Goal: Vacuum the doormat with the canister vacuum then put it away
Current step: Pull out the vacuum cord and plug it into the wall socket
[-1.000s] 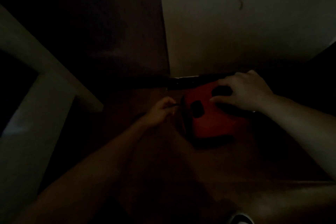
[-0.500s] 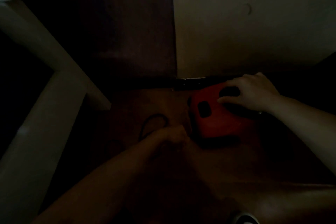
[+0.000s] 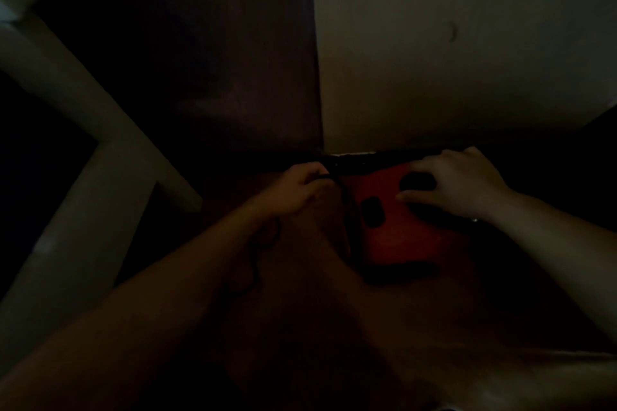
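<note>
One red canister vacuum [image 3: 400,237] on the brown floor [image 3: 434,327], at the foot of one pale wall [image 3: 467,60]; two dark ovals on top. One black cord [image 3: 345,200], pinched by the curled left hand [image 3: 297,190] at the vacuum's left end. Right hand [image 3: 457,187], fingers spread, rests on its top.

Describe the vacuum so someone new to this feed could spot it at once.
Start at the pale wall on the right and follow it down to the floor. At its foot sits the vacuum, the right hand resting on top and the left hand gripping a dark cord at its side. It is the only red thing in view.
</note>
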The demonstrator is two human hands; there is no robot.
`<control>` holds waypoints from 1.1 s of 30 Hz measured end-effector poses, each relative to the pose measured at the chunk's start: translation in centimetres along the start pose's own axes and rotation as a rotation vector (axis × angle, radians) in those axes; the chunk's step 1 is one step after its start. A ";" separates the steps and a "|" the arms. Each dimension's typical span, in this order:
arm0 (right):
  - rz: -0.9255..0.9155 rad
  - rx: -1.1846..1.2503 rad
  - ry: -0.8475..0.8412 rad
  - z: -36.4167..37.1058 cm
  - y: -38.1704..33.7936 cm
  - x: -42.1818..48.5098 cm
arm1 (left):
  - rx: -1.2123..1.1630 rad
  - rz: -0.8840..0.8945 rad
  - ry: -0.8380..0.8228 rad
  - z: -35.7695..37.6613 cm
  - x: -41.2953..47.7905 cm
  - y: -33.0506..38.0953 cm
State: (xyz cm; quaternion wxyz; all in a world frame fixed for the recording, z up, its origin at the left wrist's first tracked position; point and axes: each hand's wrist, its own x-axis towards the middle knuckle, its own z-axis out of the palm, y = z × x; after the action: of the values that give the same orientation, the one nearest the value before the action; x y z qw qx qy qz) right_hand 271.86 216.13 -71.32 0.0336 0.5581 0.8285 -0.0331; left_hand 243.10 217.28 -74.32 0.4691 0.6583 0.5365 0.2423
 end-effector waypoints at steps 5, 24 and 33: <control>0.044 0.009 -0.120 -1.3 -1.8 0.4 | 0.362 0.161 -0.158 -4.0 -2.0 4.7; -0.097 1.253 -0.309 -5.4 -12.0 3.4 | 0.416 0.182 -0.156 -7.9 -5.5 8.4; 0.001 1.245 -0.230 -6.5 -6.2 2.0 | 0.566 0.317 -0.043 -11.5 -5.6 8.2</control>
State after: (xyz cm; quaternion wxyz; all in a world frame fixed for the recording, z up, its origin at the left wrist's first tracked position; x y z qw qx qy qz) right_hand 265.22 216.29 -64.90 -0.2087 0.4663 0.6447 -0.5687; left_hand 235.87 216.24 -60.98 0.2349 0.8430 0.4634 0.1394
